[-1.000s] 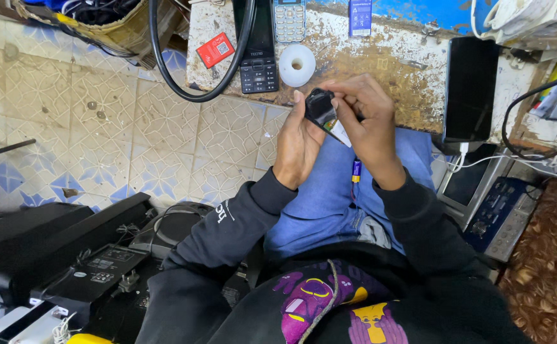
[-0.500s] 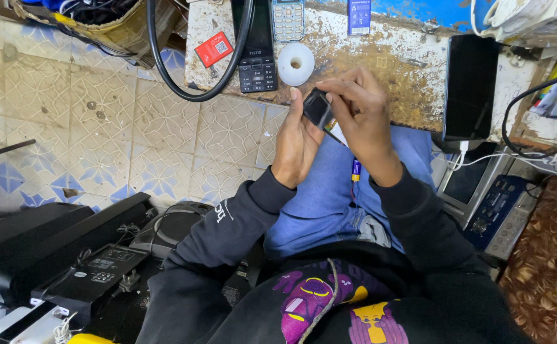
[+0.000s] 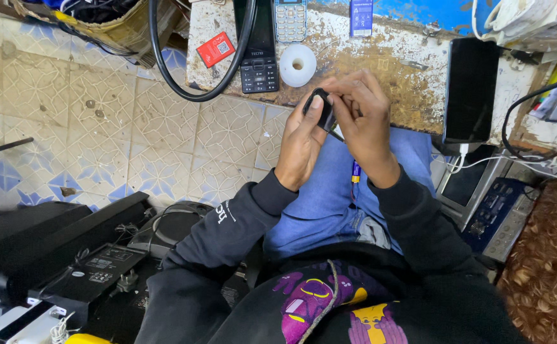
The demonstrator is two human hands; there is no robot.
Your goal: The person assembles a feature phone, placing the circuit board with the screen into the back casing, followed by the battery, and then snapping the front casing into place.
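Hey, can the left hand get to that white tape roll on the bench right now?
Probably yes. The tape roll lies uncovered on the bench just beyond the left hand, nothing between them, though that hand holds a small black device.

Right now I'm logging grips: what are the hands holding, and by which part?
A small black device, held by both: the left hand cups its underside and the right hand pinches its upper edge with the fingertips.

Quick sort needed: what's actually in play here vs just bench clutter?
In hand:
small black oblong device, cradled by left hand
right hand, fingers pinching the device's edge

Lying about:
black keypad phone
white tape roll
red card
black smartphone
black cable loop
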